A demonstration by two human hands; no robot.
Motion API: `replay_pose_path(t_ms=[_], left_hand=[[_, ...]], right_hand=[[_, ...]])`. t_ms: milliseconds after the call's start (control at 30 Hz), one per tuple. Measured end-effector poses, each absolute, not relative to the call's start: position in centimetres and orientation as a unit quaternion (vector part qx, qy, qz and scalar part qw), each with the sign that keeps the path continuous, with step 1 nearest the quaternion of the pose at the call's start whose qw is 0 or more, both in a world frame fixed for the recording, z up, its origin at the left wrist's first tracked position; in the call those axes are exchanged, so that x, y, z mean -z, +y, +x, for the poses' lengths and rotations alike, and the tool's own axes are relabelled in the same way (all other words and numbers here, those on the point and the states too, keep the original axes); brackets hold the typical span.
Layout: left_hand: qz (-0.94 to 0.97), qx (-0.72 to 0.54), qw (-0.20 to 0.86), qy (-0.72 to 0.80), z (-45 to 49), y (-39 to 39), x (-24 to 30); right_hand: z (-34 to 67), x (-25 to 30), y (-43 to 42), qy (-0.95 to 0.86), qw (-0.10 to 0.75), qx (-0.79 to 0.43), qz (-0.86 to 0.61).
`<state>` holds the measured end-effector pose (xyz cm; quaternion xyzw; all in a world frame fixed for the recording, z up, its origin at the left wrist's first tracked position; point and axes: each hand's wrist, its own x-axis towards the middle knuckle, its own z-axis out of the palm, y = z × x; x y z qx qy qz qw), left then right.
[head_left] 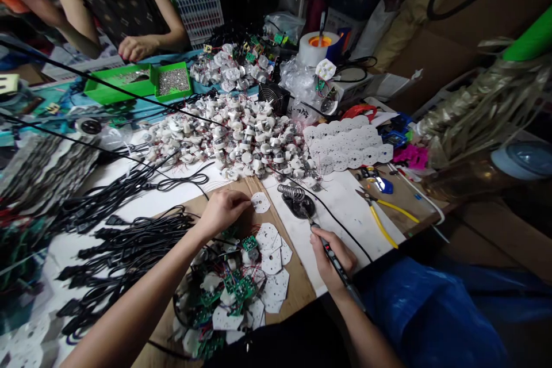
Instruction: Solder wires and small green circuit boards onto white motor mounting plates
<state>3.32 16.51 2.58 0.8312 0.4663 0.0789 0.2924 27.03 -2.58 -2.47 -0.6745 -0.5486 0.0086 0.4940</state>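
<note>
My left hand is pinched at the left edge of a small white circuit board, low over the brown board on the bench. My right hand is closed round a soldering iron, which has a small red light on its handle. The iron's tip points at the black soldering iron stand with its coiled metal spring. Nearer my body lie several loose white boards, overlapping one another, beside a heap of green circuit boards with red wires and white parts.
A large pile of white motor-like parts fills the middle. Black power cords lie at left. Yellow-handled pliers and a sheet of joined white boards are at right. A co-worker's hand rests behind green trays.
</note>
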Motion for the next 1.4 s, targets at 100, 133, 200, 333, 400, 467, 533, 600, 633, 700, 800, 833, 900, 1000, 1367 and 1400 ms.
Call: replay_pose_path(t_ms=[100, 133, 200, 333, 400, 467, 533, 600, 633, 700, 800, 833, 900, 1000, 1367, 1400], left_hand=[[0.835, -0.065, 0.284, 0.467, 3.5, 16.3, -2.5], [0.834, -0.062, 0.283, 0.469, 3.5, 16.2, -2.4], [0.834, -0.061, 0.281, 0.472, 3.5, 16.1, -2.2], [0.838, -0.056, 0.262, 0.475, 3.7, 15.9, -2.1], [0.844, -0.049, 0.241, 0.476, 3.8, 15.8, -2.2], [0.85, -0.039, 0.222, 0.476, 3.8, 15.8, -2.3], [0.852, -0.03, 0.215, 0.477, 3.8, 15.7, -2.4], [0.849, -0.028, 0.219, 0.481, 3.8, 15.7, -2.3], [0.846, -0.029, 0.223, 0.484, 3.8, 15.6, -2.3], [0.841, -0.033, 0.232, 0.487, 3.9, 15.6, -2.2], [0.841, -0.035, 0.236, 0.486, 4.1, 15.4, -2.3], [0.842, -0.033, 0.232, 0.485, 4.1, 15.4, -2.3], [0.844, -0.028, 0.222, 0.487, 4.2, 15.3, -2.4], [0.843, -0.026, 0.214, 0.492, 4.2, 15.1, -2.2], [0.844, -0.04, 0.225, 0.485, 4.1, 15.1, -1.5], [0.845, -0.041, 0.222, 0.484, 4.0, 15.1, -1.4]], right_hand=[[27.1, 2.4, -2.7, -0.552, 0.499, 0.001, -0.668], [27.0, 2.3, -2.7, -0.556, 0.502, 0.004, -0.662], [26.7, 2.0, -2.5, -0.571, 0.514, 0.002, -0.64], [24.9, 0.8, -1.7, -0.586, 0.523, -0.055, -0.616], [23.8, 0.3, -1.0, -0.583, 0.529, -0.095, -0.61], [22.9, 0.2, -0.4, -0.581, 0.536, -0.125, -0.6], [22.3, 0.4, 0.2, -0.583, 0.536, -0.145, -0.593], [21.9, 0.7, 0.6, -0.586, 0.532, -0.158, -0.59], [21.8, 0.9, 0.7, -0.588, 0.529, -0.163, -0.59], [21.6, 1.2, 0.9, -0.586, 0.522, -0.174, -0.595], [21.5, 1.3, 1.1, -0.575, 0.511, -0.191, -0.609], [21.5, 1.3, 1.2, -0.569, 0.51, -0.195, -0.614], [21.5, 1.3, 1.2, -0.56, 0.509, -0.206, -0.621], [21.4, 1.5, 1.4, -0.547, 0.514, -0.226, -0.621], [21.3, 2.1, 1.6, -0.534, 0.522, -0.271, -0.608], [21.3, 2.1, 1.7, -0.535, 0.519, -0.273, -0.608]])
